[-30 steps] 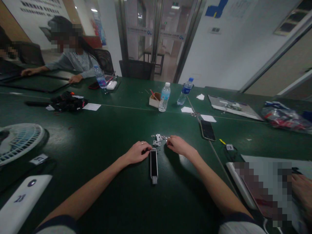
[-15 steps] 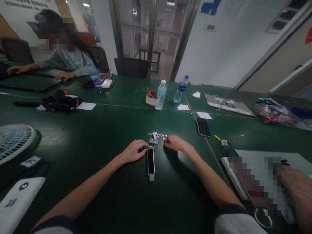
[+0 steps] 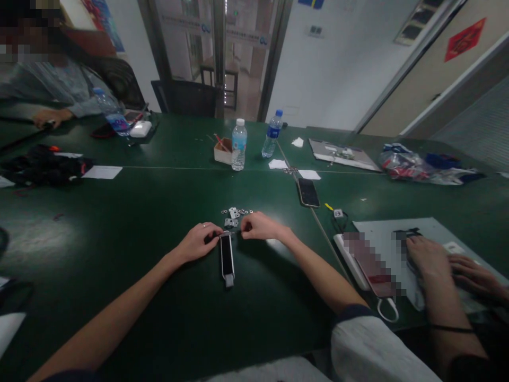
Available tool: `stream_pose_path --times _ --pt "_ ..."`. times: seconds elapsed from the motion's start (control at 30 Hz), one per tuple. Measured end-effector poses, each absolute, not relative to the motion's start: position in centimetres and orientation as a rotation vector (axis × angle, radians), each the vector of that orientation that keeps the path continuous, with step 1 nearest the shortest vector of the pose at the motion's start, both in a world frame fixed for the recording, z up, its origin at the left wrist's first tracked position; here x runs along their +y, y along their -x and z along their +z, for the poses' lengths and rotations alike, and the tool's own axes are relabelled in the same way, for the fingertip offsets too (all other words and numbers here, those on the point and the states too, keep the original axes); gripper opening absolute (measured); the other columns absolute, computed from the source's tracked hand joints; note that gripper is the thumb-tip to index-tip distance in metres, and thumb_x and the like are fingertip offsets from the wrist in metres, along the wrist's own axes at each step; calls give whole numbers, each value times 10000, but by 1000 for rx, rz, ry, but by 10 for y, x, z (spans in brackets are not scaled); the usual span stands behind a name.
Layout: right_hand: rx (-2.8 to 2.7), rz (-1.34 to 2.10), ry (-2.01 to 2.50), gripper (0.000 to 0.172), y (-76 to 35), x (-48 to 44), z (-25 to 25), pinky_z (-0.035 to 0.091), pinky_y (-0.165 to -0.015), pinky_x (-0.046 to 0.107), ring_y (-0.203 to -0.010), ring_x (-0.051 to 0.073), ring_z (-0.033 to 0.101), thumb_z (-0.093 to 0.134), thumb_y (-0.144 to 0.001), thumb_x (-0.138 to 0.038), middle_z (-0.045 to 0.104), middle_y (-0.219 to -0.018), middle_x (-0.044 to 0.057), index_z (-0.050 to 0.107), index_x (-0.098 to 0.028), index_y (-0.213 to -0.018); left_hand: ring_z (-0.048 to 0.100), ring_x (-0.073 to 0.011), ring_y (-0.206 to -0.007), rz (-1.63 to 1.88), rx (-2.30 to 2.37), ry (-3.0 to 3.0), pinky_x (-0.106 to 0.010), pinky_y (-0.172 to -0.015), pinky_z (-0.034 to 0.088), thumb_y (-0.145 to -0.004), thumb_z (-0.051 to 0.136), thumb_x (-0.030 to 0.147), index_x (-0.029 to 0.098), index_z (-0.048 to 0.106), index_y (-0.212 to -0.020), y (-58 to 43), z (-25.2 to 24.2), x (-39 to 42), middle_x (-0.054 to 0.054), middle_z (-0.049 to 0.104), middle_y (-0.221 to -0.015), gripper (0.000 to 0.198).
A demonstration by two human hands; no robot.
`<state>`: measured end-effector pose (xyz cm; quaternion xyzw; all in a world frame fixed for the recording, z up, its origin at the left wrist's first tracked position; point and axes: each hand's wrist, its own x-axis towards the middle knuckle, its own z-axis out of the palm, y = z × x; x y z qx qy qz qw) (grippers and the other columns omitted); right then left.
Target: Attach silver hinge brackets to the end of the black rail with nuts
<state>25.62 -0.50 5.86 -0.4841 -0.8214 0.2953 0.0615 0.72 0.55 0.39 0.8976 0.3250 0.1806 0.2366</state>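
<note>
A slim rectangular device [image 3: 227,257] with a dark face and pale frame lies on the green table in front of me. My left hand [image 3: 199,241], a ring on one finger, has its fingertips closed at the far end of this device. To the right of that end, my right hand [image 3: 260,225] is closed with fingertips pinched together. Whatever sits in that pinch is too small to make out. Just beyond both hands lie small metal brackets [image 3: 231,222] and several nuts or washers [image 3: 243,212].
A water bottle [image 3: 238,146] stands by a small box [image 3: 222,151], with another bottle [image 3: 272,135] to its right. A phone [image 3: 308,192] lies right of centre. At right, another person's hands [image 3: 429,257] rest over a pale board [image 3: 397,228]. Another person sits at far left.
The view has swung right, so things appear farther left. My right hand has moved left, closer to the device's far end. My left hand stays at the device.
</note>
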Motion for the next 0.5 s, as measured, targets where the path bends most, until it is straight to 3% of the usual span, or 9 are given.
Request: stream_pose_path --times 0.2,0.5 --pt "-2416 987 1284 39 -251 -7 49 351 -591 203 -607 89 520 632 -750 -165 613 -677 -22 657 -135 -752 567 -179 -809 471 890 -2445 -338 -770 444 -889 493 234 183 621 -1060 -9 9 4 -47 642 -996 219" --pt "-2273 858 1288 75 -250 -5 40 335 -601 212 -620 93 505 614 -765 -211 576 -688 -23 589 -141 -752 567 -193 -835 433 896 -2433 -344 -752 450 -893 490 268 175 624 -1062 -7 8 7 -60 637 -1017 235"
